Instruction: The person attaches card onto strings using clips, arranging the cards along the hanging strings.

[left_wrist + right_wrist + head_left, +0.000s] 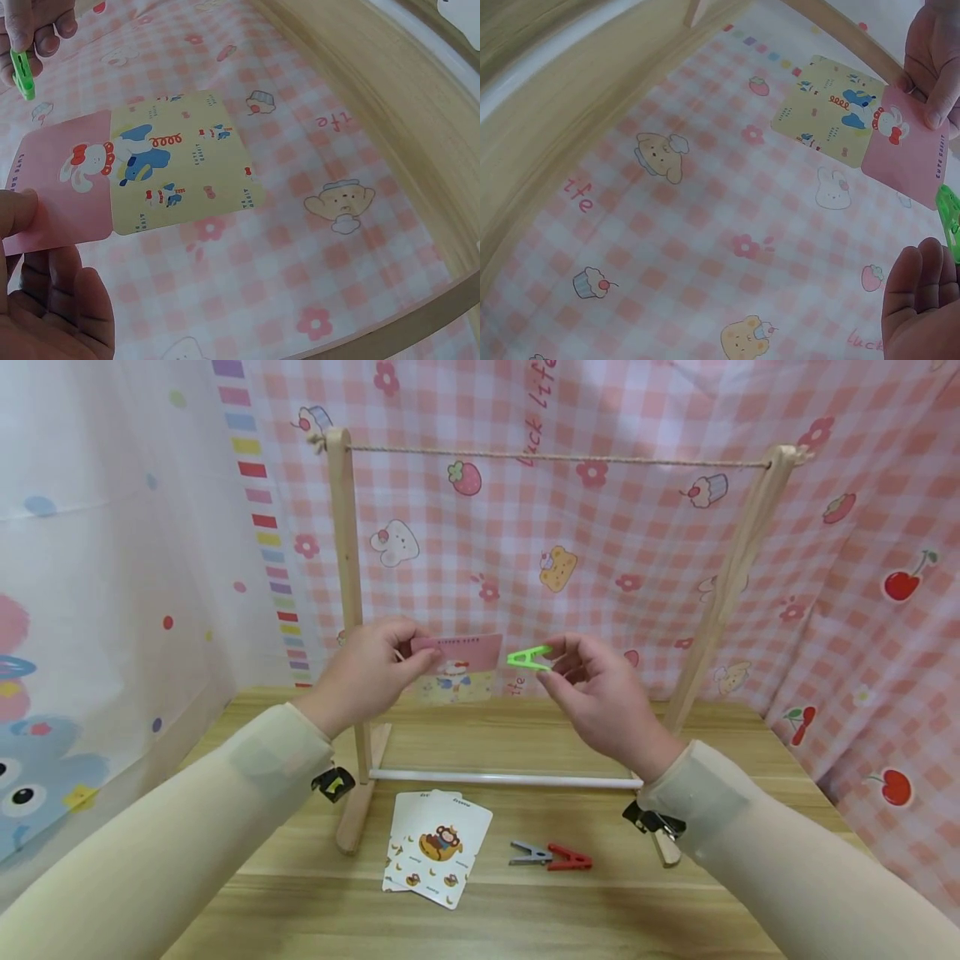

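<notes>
My left hand (pixel 380 664) pinches a pink and yellow card (pixel 468 670) by its left edge, thumb on the front. A rabbit figure is printed across the card (pixel 176 161). To the right, my right hand (pixel 600 693) holds a bright green clothespin (pixel 527 657) between thumb and fingers, its tip pointing at the card's right edge. Both hands are raised above the table, between the posts and below the string (pixel 555 457). In the right wrist view the clothespin (pixel 949 217) shows partly, near the card's pink corner.
A wooden frame with a left post (pixel 345 552) and a right post (pixel 738 568) stands on the table (pixel 315 893), a white rod (pixel 502 779) across its base. White monkey cards (pixel 442 868) lie stacked in front, beside a grey clothespin (pixel 531 854) and a red clothespin (pixel 572 858).
</notes>
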### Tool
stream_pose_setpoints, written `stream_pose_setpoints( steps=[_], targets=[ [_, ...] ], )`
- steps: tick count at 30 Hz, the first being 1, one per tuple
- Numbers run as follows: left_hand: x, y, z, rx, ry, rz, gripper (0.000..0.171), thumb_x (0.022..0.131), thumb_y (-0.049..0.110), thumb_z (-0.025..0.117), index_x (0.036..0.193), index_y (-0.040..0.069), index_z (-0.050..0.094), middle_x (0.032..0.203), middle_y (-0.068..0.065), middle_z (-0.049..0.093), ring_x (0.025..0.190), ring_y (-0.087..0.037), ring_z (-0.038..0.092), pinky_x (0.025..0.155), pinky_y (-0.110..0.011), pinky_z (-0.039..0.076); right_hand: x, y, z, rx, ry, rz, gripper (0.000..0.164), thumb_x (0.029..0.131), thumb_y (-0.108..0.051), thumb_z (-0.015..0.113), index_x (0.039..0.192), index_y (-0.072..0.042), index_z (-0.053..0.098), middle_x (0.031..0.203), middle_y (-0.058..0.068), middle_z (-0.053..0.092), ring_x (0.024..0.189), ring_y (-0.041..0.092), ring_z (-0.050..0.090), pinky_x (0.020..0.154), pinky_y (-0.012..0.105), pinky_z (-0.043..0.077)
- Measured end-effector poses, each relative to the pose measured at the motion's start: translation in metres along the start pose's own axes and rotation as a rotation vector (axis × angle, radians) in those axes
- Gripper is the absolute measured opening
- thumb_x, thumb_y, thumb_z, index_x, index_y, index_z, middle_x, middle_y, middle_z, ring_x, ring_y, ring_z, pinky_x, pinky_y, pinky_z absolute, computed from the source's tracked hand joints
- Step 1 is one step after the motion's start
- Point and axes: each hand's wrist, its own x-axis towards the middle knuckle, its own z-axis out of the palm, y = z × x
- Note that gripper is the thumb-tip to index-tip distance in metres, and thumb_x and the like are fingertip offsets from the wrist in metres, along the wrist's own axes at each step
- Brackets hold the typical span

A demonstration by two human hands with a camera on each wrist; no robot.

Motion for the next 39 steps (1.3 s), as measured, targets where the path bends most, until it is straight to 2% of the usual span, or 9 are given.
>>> stream_pose_setpoints(
  steps=[8,13,27,32,39],
  targets=[
    [0.004,0.003,-0.006,-0.016,-0.003,-0.01,0.018,0.107,0.028,0.064,0.105,0.013,0.075,0.1,-0.004,0.071,0.081,-0.022,0.06,0.066,-0.034,0.05,0.004,-0.003,-0.004,0.003,0.022,-0.031,0.022,0.1,-0.003,0.069,0.121,-0.001,0.064,0.105,0.011,0.07,0.089,0.02,0.064,0.071,0.021,0.055],
    [0.005,0.004,-0.008,-0.004,0.013,0.009,0.017,0.107,0.026,0.064,0.104,0.013,0.075,0.098,-0.004,0.068,0.082,-0.022,0.06,0.066,-0.034,0.05,0.006,-0.004,-0.006,-0.005,0.024,-0.048,0.022,0.101,-0.004,0.068,0.122,-0.002,0.064,0.106,0.009,0.07,0.089,0.019,0.064,0.072,0.022,0.056],
    [0.008,0.011,-0.012,0.034,0.062,0.019,0.018,0.106,0.027,0.065,0.102,0.012,0.075,0.1,-0.006,0.067,0.086,-0.021,0.062,0.074,-0.035,0.051,0.012,-0.012,-0.01,-0.012,0.03,-0.058,0.024,0.101,-0.005,0.069,0.124,0.0,0.064,0.109,0.01,0.069,0.09,0.018,0.064,0.072,0.023,0.055],
    [0.009,0.015,-0.014,0.027,0.061,0.019,0.017,0.106,0.025,0.065,0.1,0.011,0.073,0.098,-0.007,0.069,0.083,-0.022,0.061,0.072,-0.035,0.051,0.015,-0.015,-0.011,-0.009,0.044,-0.074,0.024,0.099,-0.003,0.07,0.123,0.001,0.065,0.108,0.011,0.07,0.089,0.018,0.065,0.072,0.02,0.054],
    [0.011,0.019,-0.017,0.009,0.057,0.006,0.017,0.107,0.024,0.064,0.108,0.011,0.074,0.102,-0.007,0.07,0.083,-0.023,0.062,0.069,-0.035,0.051,0.018,-0.02,-0.012,0.016,0.053,-0.087,0.024,0.099,0.0,0.069,0.122,0.002,0.065,0.111,0.011,0.071,0.089,0.017,0.065,0.072,0.02,0.055]
  ],
)
